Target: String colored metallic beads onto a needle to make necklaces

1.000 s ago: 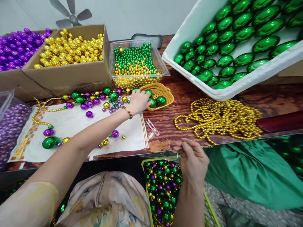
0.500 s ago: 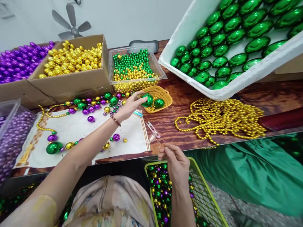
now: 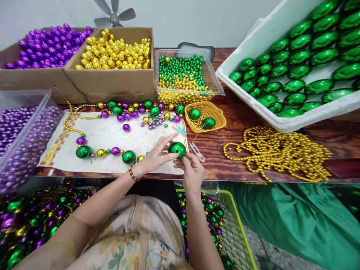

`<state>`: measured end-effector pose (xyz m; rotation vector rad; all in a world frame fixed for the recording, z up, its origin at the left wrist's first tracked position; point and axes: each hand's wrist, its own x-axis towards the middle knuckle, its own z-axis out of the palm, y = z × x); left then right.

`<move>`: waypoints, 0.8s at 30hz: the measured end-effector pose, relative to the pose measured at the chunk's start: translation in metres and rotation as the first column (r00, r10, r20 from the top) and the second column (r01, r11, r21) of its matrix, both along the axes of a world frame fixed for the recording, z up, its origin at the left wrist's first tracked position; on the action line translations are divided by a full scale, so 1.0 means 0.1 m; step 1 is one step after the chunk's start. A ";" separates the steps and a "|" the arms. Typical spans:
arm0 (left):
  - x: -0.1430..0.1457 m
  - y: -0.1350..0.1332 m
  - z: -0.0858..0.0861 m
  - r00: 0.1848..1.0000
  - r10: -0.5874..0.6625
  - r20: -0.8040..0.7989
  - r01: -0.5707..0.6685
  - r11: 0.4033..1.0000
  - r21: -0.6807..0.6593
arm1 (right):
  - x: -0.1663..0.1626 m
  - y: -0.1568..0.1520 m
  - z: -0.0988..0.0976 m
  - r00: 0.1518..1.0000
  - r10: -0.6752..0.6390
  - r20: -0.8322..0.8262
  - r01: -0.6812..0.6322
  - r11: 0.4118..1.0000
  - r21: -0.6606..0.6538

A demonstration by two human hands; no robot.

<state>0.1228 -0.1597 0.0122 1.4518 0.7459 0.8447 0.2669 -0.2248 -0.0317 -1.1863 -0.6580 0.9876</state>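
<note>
My left hand (image 3: 156, 155) grips a big shiny green bead (image 3: 177, 149) between thumb and fingers, above the right end of the white cloth (image 3: 157, 137). Against the bead's lower right side, my right hand (image 3: 194, 170) pinches a thin clear string (image 3: 206, 174); its tip at the bead is hidden by the fingers. A partly strung necklace of green, purple and gold beads (image 3: 115, 151) curves over the cloth and passes behind my left hand. Pink-handled thread snips (image 3: 197, 152) lie just beyond my right hand. Two big green beads (image 3: 209, 123) sit in the yellow basket (image 3: 221, 117).
Cardboard boxes (image 3: 112, 84) of gold and purple beads stand at the back left, beside a clear tub (image 3: 218, 88) of small beads. A white foam box (image 3: 261, 114) of green oval beads leans at right. Gold bead strands (image 3: 284, 155) lie below it. A green crate (image 3: 239, 221) stands underneath.
My left hand has brought a green bead from the yellow basket back toward me. My right hand has moved up and left to meet it. The camera view has shifted left.
</note>
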 end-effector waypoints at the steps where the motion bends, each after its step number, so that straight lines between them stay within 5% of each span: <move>1: -0.03 -0.04 0.00 0.994 0.009 -0.109 0.004 0.994 0.113 | -0.02 0.02 -0.03 1.000 0.000 0.011 0.000 1.000 -0.009; 4: -0.10 -0.09 0.06 0.934 0.082 -0.348 0.042 0.942 0.333 | -0.06 0.07 -0.08 0.997 0.036 0.069 -0.034 0.999 -0.034; 7: -0.14 -0.09 0.08 0.901 0.133 -0.413 0.030 0.931 0.365 | -0.06 0.10 -0.09 0.992 0.066 0.110 -0.063 0.997 -0.033; 11: -0.17 -0.04 0.00 0.972 0.153 -0.179 -0.153 0.988 0.011 | -0.01 0.07 -0.05 0.996 0.039 0.085 -0.038 0.999 -0.018; 15: -0.18 0.04 -0.02 0.951 0.187 0.247 -0.078 0.916 -0.393 | 0.07 -0.10 -0.01 0.994 0.003 0.109 0.002 0.999 -0.043; 19: -0.15 0.13 0.07 0.876 0.266 0.403 0.001 0.834 -0.552 | 0.05 -0.31 -0.02 0.986 0.029 0.164 -0.023 0.999 -0.037; 24: -0.13 0.26 0.13 0.836 0.375 0.400 -0.036 0.765 -0.643 | -0.04 -0.48 -0.08 0.963 0.123 0.239 -0.121 0.992 -0.021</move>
